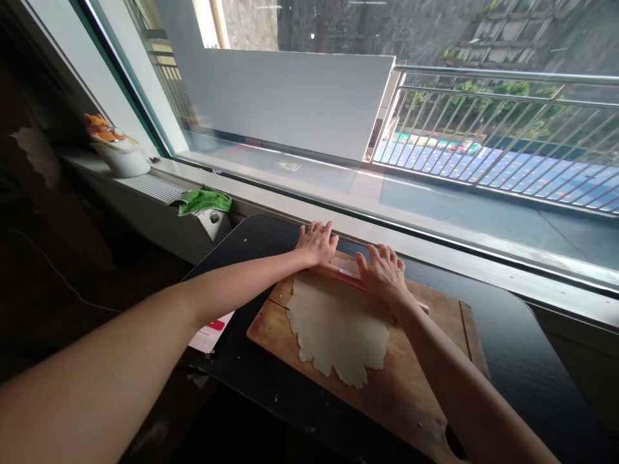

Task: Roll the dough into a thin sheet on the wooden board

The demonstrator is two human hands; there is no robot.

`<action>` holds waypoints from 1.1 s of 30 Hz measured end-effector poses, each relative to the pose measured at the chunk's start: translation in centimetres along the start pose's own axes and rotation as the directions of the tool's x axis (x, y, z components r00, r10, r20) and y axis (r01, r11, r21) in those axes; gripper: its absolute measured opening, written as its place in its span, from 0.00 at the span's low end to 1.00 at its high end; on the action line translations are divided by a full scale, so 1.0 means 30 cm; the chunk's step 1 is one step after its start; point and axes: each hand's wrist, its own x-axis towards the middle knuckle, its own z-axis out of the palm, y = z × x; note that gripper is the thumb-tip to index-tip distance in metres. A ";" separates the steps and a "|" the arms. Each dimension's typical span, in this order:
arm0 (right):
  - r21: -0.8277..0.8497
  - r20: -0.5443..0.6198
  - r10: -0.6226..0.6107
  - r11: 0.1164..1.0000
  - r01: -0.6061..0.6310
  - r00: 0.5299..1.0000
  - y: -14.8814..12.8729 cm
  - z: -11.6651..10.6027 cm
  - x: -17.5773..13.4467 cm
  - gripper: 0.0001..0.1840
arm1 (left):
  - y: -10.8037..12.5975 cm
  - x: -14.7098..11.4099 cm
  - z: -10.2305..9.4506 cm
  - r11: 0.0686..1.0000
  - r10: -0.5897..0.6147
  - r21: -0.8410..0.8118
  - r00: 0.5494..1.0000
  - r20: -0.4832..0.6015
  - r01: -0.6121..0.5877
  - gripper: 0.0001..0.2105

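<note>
Two hands: the left hand and the right hand sit near the centre of the frame, fingers spread and unwrapped, over a rolling pin; their palm contact is hidden from above.
Rolling pin: pinkish, slanting down to the right across the board's far part; the left end is covered by the left hand, the middle partly by the right, and the right tip emerges past the right wrist.
Dough sheet: pale dough, thin and ragged-edged, lies at centre, mostly on the near side of the pin; its upper right edge is hard to trace beneath the right hand.
Cutting board: the wooden board shows a narrow margin left of the dough and a broader stretch at lower right, where the right forearm crosses it; a dark opening by its lower corner is partly covered.
Black table: the tabletop extends right of the board to a rounded corner; its far edge runs close to the windowsill, leaving little depth beyond the fingertips.
Pink-and-white item: a flat piece at left, partly behind the left forearm, too obscured to identify.
Lower left: deep shadow.
</note>
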 end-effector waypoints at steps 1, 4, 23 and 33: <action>0.008 0.003 0.042 0.999 -0.042 0.999 0.000 -0.006 0.025 0.30 | 0.010 0.025 -0.005 1.000 -0.011 0.006 1.000 -0.017 0.012 0.26; 0.010 0.019 0.045 0.999 -0.045 0.999 -0.006 -0.014 0.009 0.30 | 0.011 0.019 -0.008 1.000 0.002 0.010 1.000 -0.018 -0.002 0.26; -0.012 0.056 -0.190 0.982 0.191 0.980 -0.004 0.023 -0.149 0.34 | -0.038 -0.139 0.006 0.995 0.096 0.016 0.993 0.070 -0.097 0.27; 0.013 0.058 0.039 0.999 -0.040 0.998 0.000 -0.023 0.026 0.33 | 0.007 0.035 -0.004 1.000 0.016 0.003 1.000 0.008 -0.016 0.27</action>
